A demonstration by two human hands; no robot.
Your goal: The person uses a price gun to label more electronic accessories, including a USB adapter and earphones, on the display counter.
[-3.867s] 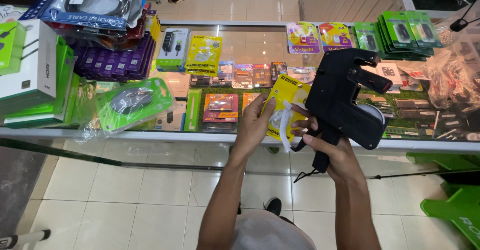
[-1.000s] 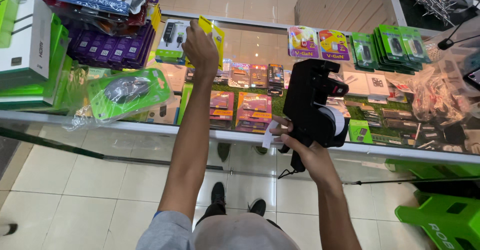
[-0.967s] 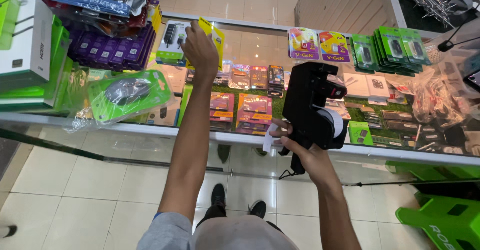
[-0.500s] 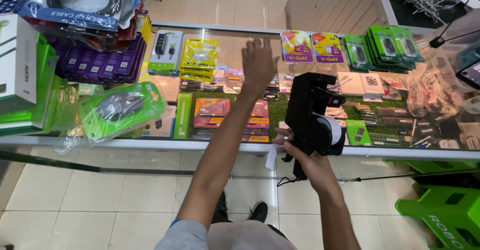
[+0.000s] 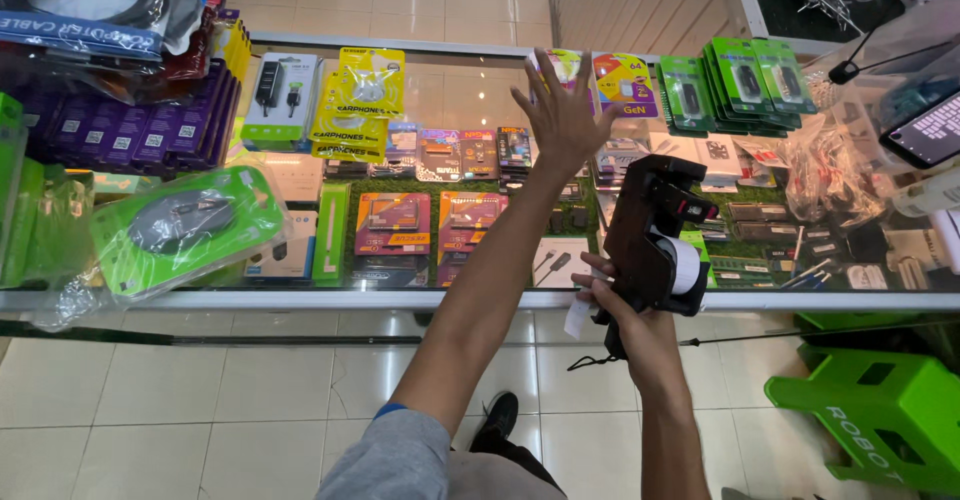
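Moments after setting down the yellow earphone packs, now well off to its left, the empty left hand spread open over the glass counter while the right hand gripped the black price-label gun.

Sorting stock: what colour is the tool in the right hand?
Black, with a white label roll: price-label gun in the right hand; head view.

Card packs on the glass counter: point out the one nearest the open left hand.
The purple-and-orange card pack just right of the left hand, its fingers spread over a yellowish pack. The green packs lie farther right, the yellow earphone packs far left.
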